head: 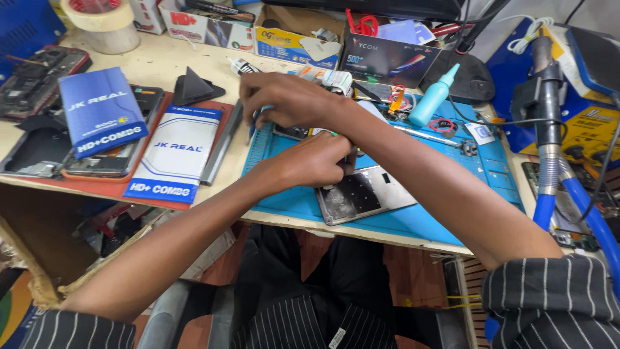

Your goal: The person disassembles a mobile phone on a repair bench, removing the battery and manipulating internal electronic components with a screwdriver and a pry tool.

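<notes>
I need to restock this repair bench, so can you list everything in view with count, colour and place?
work mat: 1, blue, bench centre
phone panel: 1, silvery, on mat's near edge
flat boxes: 2, blue and white, left
squeeze bottle: 1, teal, behind mat
tape roll: 1, beige, far left
hose: 1, blue, right
left hand: closed, above the panel
right hand: crossed over the left, fingers curled at mat's far left
</notes>
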